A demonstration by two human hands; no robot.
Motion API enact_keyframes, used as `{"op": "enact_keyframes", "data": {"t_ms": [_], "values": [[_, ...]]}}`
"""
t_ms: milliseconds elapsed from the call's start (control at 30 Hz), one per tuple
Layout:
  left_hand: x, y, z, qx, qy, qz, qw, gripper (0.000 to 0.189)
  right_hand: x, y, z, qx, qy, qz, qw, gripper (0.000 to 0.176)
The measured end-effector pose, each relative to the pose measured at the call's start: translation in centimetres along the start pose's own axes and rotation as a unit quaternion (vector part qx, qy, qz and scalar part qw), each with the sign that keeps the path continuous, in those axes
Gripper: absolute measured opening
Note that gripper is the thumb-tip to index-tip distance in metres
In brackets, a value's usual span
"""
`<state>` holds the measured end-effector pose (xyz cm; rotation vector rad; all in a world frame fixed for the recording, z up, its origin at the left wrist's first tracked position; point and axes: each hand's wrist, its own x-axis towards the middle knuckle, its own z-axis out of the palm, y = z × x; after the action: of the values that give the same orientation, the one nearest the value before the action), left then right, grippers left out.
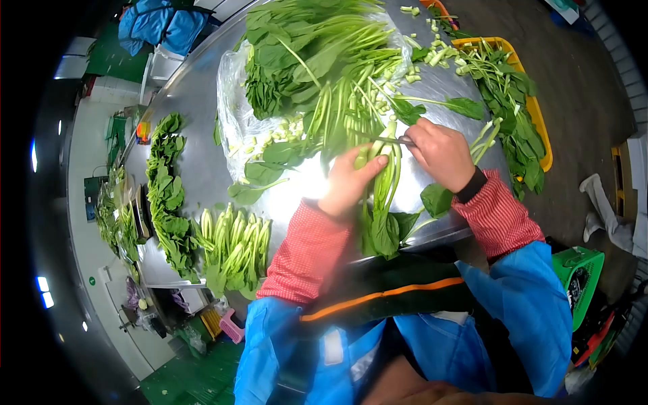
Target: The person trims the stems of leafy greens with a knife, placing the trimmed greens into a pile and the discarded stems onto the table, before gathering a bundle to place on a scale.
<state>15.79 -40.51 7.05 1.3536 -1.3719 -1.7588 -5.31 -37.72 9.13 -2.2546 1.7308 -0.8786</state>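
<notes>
My left hand (345,183) is closed around a small bunch of leafy greens (383,233), its thumb lying across the pale stems. The leaves of this bunch hang toward my body at the table's near edge. In my right hand (442,154) is a knife (378,138), gripped by its handle. The dark, thin blade points left and crosses the stem ends just beyond my left hand. Past the hands lies a large heap of leafy greens (290,74) on clear plastic (233,101). Cut stem pieces (287,129) are scattered around it.
The metal table (206,158) carries a row of greens (165,196) and a stack of trimmed bunches (236,243) on the left. To the right stands a yellow crate (548,145) heaped with greens. A green basket (586,270) sits lower right.
</notes>
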Motion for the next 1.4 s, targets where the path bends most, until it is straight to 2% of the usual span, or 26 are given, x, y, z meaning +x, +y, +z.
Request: {"op": "enact_keyframes", "data": {"t_ms": [133,233,300,367,400,433,467,500,533,567,633,667,700,767,800,833,900,933,967,1033,1100,1133,1233,1300,1367,1400], "values": [[-0.8,1.6,0.4,-0.052,-0.009,-0.049,0.997,0.024,-3.0,7.7,4.5,0.025,0.028,0.087,0.996,0.016],[-0.9,1.3,0.8,-0.091,-0.050,-0.070,0.992,0.024,-2.9,4.7,2.9,0.316,-0.025,0.241,0.917,0.022],[-0.6,0.7,1.4,-0.079,-0.068,-0.057,0.993,0.024,-2.1,1.8,1.4,0.429,-0.098,0.207,0.874,0.028],[-0.1,-0.9,1.4,-0.042,-0.059,-0.027,0.997,0.025,-2.2,1.7,2.3,0.467,-0.114,0.178,0.858,0.025],[-0.1,-1.4,1.0,0.077,0.009,0.066,0.995,0.031,-1.8,1.7,1.7,0.463,-0.101,0.224,0.852,0.024],[-0.2,-1.9,0.5,0.193,0.077,0.157,0.965,0.037,-1.5,2.1,1.0,0.456,-0.088,0.269,0.843,0.023],[-0.1,-2.3,0.0,0.304,0.143,0.243,0.910,0.044,-1.7,3.1,1.3,0.433,-0.029,0.266,0.861,0.021],[0.0,-2.3,-0.3,0.407,0.205,0.323,0.829,0.050,-1.7,3.6,1.0,0.393,-0.023,0.253,0.884,0.020],[-1.1,-0.7,0.3,0.329,0.163,0.246,0.897,0.059,-1.3,2.7,0.3,0.371,-0.046,0.255,0.892,0.019],[-1.7,0.0,0.7,0.271,0.101,0.199,0.936,0.059,-1.0,1.4,-0.2,0.350,-0.070,0.257,0.898,0.019],[-2.2,0.6,1.4,0.145,-0.021,0.105,0.984,0.060,-0.5,-0.2,1.9,0.416,-0.052,0.114,0.900,0.021],[-1.7,-0.4,1.2,0.159,-0.044,0.176,0.971,0.054,0.1,-0.5,2.4,0.432,-0.119,0.133,0.884,0.024],[-1.7,-0.4,0.7,0.072,-0.057,0.132,0.987,0.051,0.9,-0.6,2.9,0.442,-0.171,0.202,0.857,0.027],[-2.1,-0.3,-0.8,-0.102,-0.085,0.039,0.990,0.045,3.0,-0.5,4.2,0.430,-0.067,0.191,0.880,0.028],[-2.9,1.5,-2.2,-0.104,-0.089,-0.002,0.991,0.039,4.1,-0.1,5.2,0.319,-0.053,0.198,0.925,0.030],[-3.7,2.0,-3.0,-0.166,-0.071,-0.012,0.984,0.039,5.0,0.1,6.6,0.290,-0.046,0.211,0.932,0.037],[-4.2,1.8,-5.4,-0.174,-0.028,0.031,0.984,0.038,6.3,-0.5,8.2,0.262,-0.133,0.234,0.927,0.047],[-4.2,1.4,-6.5,-0.210,-0.013,0.041,0.977,0.038,6.6,-0.9,9.8,0.205,-0.167,0.243,0.933,0.055],[-4.3,1.0,-7.5,-0.246,0.003,0.052,0.968,0.038,6.8,-0.8,12.3,0.120,-0.192,0.264,0.937,0.053],[-4.6,1.3,-8.6,-0.301,-0.002,0.058,0.952,0.029,5.9,0.3,15.2,0.132,-0.183,0.276,0.934,0.049],[-4.7,0.1,-10.3,-0.345,0.008,0.052,0.937,0.024,4.5,2.1,17.6,0.180,-0.110,0.278,0.937,0.044],[-4.6,-0.5,-11.0,-0.322,0.008,0.055,0.945,0.024,4.1,2.3,16.7,0.257,-0.105,0.287,0.917,0.039],[-4.0,-0.8,-10.3,-0.168,0.096,0.005,0.981,0.021,2.9,1.3,13.4,0.334,-0.070,0.257,0.904,0.035],[-3.3,1.2,-7.6,-0.026,0.122,-0.021,0.992,0.024,2.1,0.0,10.9,0.339,-0.103,0.252,0.901,0.032],[-1.4,0.9,-5.5,0.027,0.114,0.093,0.989,0.030,1.5,-1.7,8.8,0.406,-0.112,0.224,0.879,0.028],[-0.4,0.5,-4.8,0.050,0.113,0.108,0.986,0.031,1.0,-2.2,8.0,0.403,-0.118,0.201,0.885,0.025]]}}
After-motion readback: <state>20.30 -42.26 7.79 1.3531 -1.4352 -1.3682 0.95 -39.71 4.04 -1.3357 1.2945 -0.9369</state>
